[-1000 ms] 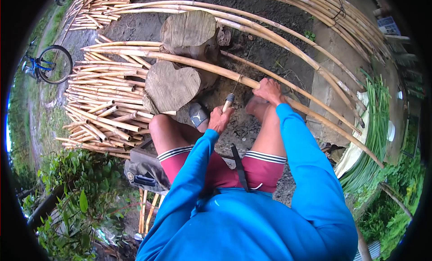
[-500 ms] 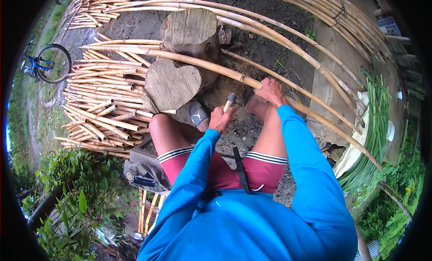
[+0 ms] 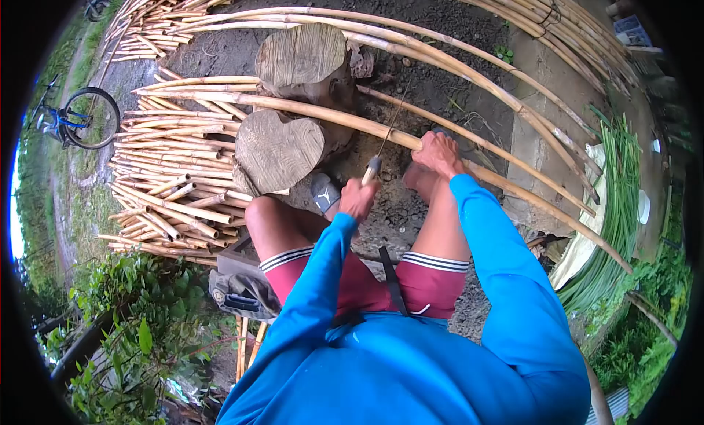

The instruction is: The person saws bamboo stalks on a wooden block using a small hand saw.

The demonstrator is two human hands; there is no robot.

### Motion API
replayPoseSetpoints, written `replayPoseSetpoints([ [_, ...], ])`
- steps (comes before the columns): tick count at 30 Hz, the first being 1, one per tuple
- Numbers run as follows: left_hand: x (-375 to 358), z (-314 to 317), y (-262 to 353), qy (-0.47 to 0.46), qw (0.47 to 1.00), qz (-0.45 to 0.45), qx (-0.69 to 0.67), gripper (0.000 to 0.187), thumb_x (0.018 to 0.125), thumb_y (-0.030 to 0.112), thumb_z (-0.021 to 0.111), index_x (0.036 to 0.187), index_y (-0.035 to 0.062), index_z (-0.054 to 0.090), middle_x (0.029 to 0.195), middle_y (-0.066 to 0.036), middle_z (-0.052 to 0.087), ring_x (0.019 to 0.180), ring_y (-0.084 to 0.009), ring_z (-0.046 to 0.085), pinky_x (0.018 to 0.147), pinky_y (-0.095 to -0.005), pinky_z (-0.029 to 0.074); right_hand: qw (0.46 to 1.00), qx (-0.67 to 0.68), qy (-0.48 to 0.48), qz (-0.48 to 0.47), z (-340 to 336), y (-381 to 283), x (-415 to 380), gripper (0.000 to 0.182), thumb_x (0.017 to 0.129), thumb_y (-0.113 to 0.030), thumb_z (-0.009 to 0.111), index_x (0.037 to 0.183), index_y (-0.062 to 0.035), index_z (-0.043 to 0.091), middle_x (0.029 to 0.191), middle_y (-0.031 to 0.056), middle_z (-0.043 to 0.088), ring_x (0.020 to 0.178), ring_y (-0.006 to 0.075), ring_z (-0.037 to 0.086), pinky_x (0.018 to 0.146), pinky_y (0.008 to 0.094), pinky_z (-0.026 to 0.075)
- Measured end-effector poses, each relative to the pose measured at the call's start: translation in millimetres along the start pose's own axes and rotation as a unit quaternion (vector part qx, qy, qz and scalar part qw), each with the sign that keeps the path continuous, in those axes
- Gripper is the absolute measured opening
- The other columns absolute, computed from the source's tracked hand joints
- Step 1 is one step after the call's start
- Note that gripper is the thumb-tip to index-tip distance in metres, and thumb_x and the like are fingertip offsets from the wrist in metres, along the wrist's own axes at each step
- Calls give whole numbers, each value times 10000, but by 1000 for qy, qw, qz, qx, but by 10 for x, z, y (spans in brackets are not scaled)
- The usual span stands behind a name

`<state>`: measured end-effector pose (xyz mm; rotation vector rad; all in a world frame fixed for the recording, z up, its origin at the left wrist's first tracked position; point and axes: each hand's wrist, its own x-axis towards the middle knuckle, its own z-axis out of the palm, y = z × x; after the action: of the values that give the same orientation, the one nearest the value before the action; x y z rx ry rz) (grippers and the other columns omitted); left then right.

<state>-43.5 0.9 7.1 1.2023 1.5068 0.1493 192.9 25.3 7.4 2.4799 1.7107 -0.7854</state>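
Note:
In my left hand (image 3: pixel 358 198) is the pale handle of a long, thin-bladed cutting tool (image 3: pixel 375 163), my fingers wrapped round it. Its blade, seen nearly edge-on, crosses a long bamboo pole (image 3: pixel 315 111) just left of my other hand. My right hand (image 3: pixel 438 152) grips that pole from above, over my right knee. Leftward the pole runs between two wooden stumps, the farther stump (image 3: pixel 302 55) and the nearer stump (image 3: pixel 279 150). Its other end slopes down to the right past my forearm.
Cut bamboo pieces (image 3: pixel 176 150) lie piled on the left. Long poles (image 3: pixel 440 55) stretch across the ground ahead, and a tied bundle (image 3: pixel 554 29) lies at upper right. Green strips (image 3: pixel 620 212) rest at right. A bicycle (image 3: pixel 89 118) stands far left.
The view has shifted slightly. My left hand and the tool's handle have moved a little back toward me; the blade still crosses the pole. My right hand keeps its grip.

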Motion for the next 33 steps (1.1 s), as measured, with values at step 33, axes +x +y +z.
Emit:
replayPoseSetpoints([
  [33, -580, -104, -412, 3, 999, -27, 27, 467, 775, 370, 626, 958, -57, 677, 804, -244, 678, 784, -330, 683, 738, -402, 520, 1000, 6, -8, 1, 6, 57, -23, 369, 716, -283, 654, 941, 4, 713, 1028, 279, 674, 980, 452, 647, 896, 498, 522],
])
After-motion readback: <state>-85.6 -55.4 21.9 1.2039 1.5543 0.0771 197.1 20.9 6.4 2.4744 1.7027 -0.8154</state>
